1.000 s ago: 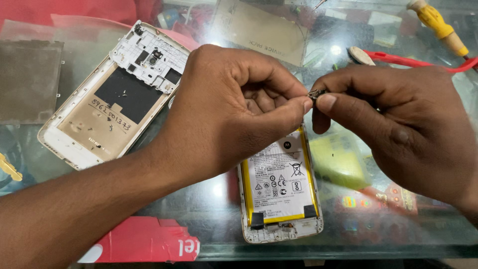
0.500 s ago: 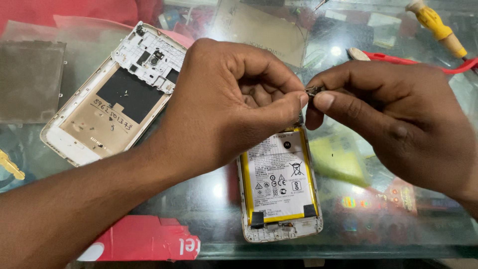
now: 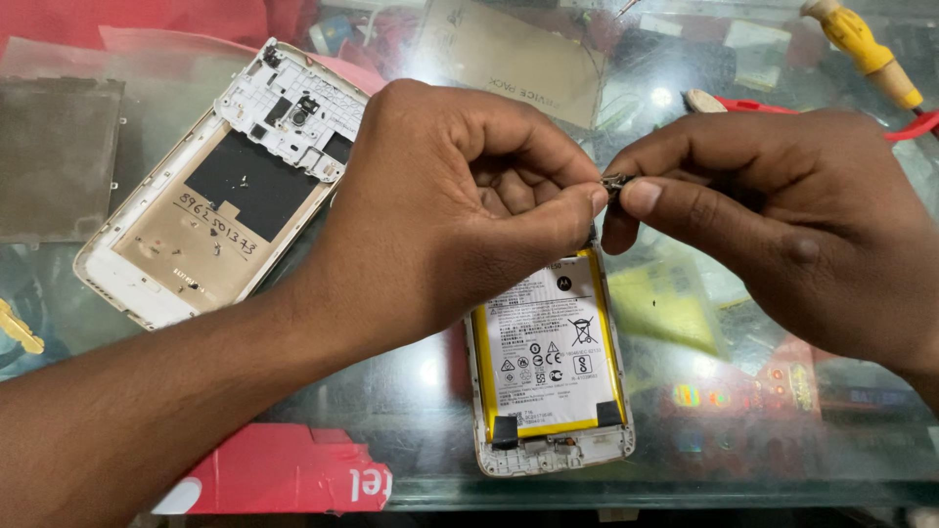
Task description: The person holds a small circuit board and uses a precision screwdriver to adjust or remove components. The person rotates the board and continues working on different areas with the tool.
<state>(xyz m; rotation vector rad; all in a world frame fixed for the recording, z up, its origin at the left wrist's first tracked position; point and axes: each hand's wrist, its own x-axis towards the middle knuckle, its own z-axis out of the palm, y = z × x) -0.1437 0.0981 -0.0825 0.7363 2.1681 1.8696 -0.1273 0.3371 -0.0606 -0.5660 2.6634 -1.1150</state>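
- Change since the earlier frames: both hands have drifted slightly leftward and lower over the opened phone (image 3: 550,367), and the pinch between them has stayed closed; the parts on the worktop (image 3: 743,460) have not shifted.
- Nearest: a red packet (image 3: 284,469) lies at the front edge of the glass worktop, beneath the left forearm.
- Opened phone: it lies face down below the hands, its yellow-edged battery (image 3: 548,357) exposed.
- Left hand (image 3: 445,210): its fingers are curled, thumb and forefinger pinching a small dark metal part (image 3: 614,183) above the phone's top end.
- Right hand (image 3: 773,230): its fingers grasp the same part from the other side, the tips of the two hands touching.
- Handling note: so tiny a part is probably best held low over the phone, with light pressure, so that a slip drops it within reach.
- Further left: a white-and-gold rear housing (image 3: 220,191) lies apart.
- Farthest: a yellow-handled screwdriver (image 3: 866,49) rests at the back right.
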